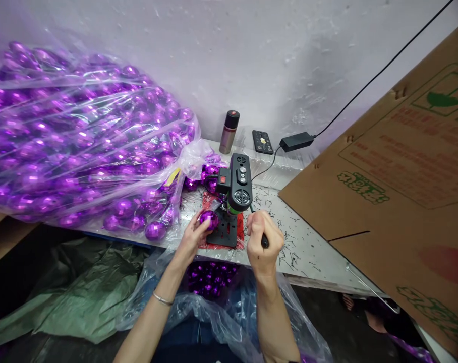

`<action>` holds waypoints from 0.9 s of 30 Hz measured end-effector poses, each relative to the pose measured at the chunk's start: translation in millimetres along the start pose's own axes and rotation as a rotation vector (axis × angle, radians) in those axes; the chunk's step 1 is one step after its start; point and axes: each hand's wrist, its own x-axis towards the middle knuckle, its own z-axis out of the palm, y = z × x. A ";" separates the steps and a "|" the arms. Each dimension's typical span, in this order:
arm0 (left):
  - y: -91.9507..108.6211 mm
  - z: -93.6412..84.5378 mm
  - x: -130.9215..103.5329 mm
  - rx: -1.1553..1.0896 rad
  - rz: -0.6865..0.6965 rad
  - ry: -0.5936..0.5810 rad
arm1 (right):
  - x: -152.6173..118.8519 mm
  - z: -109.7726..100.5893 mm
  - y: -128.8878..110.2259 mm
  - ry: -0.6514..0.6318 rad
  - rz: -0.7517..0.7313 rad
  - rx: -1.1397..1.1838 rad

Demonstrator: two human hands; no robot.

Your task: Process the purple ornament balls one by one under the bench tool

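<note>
My left hand (194, 235) holds a shiny purple faceted ball (209, 220) between thumb and fingers, beside a small black machine (241, 181) on the bench. My right hand (265, 239) is closed in a fist around the black-tipped lever handle (265, 241) at the machine's right side. Under the machine's head lies a black slotted base plate (227, 231), resting on red plastic (240, 229). Several purple balls (210, 171) sit just behind and left of the machine.
A large clear bag (81, 136) of purple balls fills the left. Behind stand a flask (229, 132), a phone (263, 142) and a power adapter (297, 141). A cardboard box (388, 191) leans in at right. More balls (213, 279) lie in plastic below the bench edge.
</note>
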 end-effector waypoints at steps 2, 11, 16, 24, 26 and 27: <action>-15.6 3.8 3.8 0.187 0.105 -0.010 | -0.6 0.3 0.4 0.002 0.002 0.003; -36.9 9.0 20.5 0.968 0.631 -0.078 | -4.1 -1.2 1.0 -0.002 -0.004 0.030; -32.9 5.5 18.6 1.056 0.719 -0.135 | -7.2 -1.4 3.8 -0.004 -0.013 0.046; -43.3 12.9 28.5 1.086 0.757 -0.110 | -9.2 -1.3 5.0 0.003 -0.039 0.062; -48.8 12.0 30.4 1.063 0.778 -0.108 | -12.1 -1.0 6.7 0.003 -0.050 0.059; -51.0 10.9 30.8 1.056 0.783 -0.109 | -14.1 -0.5 7.9 0.009 -0.058 0.054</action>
